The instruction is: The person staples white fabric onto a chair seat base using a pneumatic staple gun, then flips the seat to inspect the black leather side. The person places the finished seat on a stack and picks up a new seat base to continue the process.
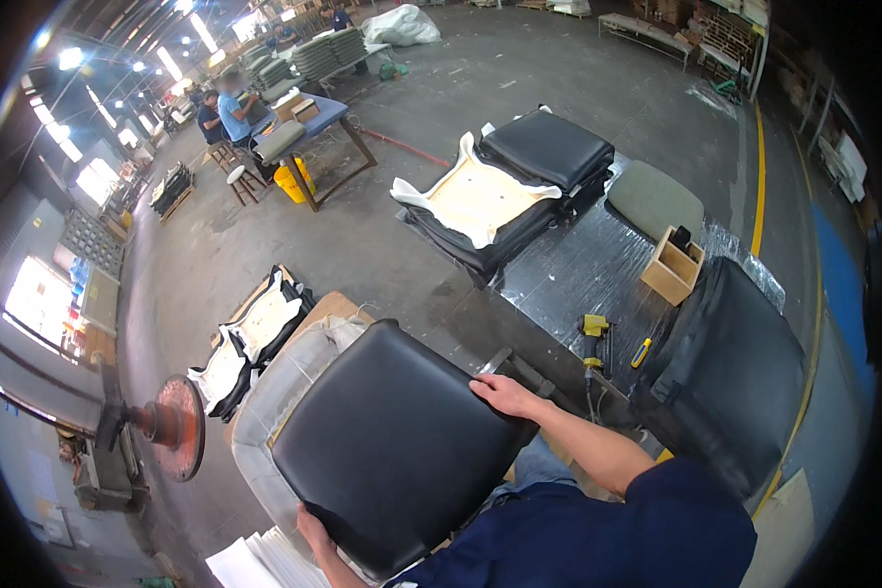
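Observation:
A black upholstered seat cushion (402,446) lies in front of me, its smooth covered side up. My right hand (505,395) grips its right edge, fingers on top. Around the near left edge is closed my left hand (316,534); its thumb shows, and the fingers beneath are hidden. Partly under the cushion and to its left is a pale, plastic-covered pad (265,431). On the wrapped table (559,265) to the right lie a yellow staple gun (593,341) with a hose and a yellow utility knife (642,353).
A divided wooden box (668,276), a grey-green seat pad (655,199) and stacked black seats (730,377) occupy the table. Another seat shows its pale underside (475,201). A red round disc on a post (178,426) stands left. People (233,108) work at a far table.

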Tool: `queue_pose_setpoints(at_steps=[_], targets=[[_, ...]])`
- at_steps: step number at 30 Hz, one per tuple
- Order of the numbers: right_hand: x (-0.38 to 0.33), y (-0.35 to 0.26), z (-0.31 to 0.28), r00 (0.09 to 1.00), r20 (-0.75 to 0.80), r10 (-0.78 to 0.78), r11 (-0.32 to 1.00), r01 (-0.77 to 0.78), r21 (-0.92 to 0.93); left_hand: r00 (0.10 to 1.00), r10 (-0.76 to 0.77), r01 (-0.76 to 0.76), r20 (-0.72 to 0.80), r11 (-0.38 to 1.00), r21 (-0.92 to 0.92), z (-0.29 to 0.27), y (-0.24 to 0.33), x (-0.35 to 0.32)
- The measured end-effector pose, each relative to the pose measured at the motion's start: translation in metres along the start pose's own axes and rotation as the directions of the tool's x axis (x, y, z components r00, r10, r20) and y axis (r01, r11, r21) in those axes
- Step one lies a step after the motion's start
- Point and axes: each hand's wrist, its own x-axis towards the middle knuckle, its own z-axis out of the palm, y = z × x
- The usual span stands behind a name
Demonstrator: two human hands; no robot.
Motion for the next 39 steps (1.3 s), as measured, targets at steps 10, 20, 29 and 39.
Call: queue_pose_setpoints(at_steps=[10,20,29,39], targets=[[0.035,0.019,-0.046,0.982,0.182,0.049,0.951,-0.102,0.292,0.982,0.142,-0.104,-0.128,0.958,0.268,0.109,0.151,-0.063],[0.105,0.022,-0.136,0.879,-0.460,-0.124,0.702,0.405,0.586,0.646,0.568,-0.757,0.510,0.390,0.524,0.403,0.406,-0.005],[0.301,-0.024,-0.217,0.529,-0.845,0.076,0.631,0.631,0.452,0.095,0.692,-0.995,0.715,0.091,0.043,0.493,0.462,-0.088],[0.489,0.186,-0.229,0.357,-0.534,0.766,0.528,0.124,0.840,0.952,0.190,-0.305,0.238,0.549,0.779,0.281,0.124,-0.044]])
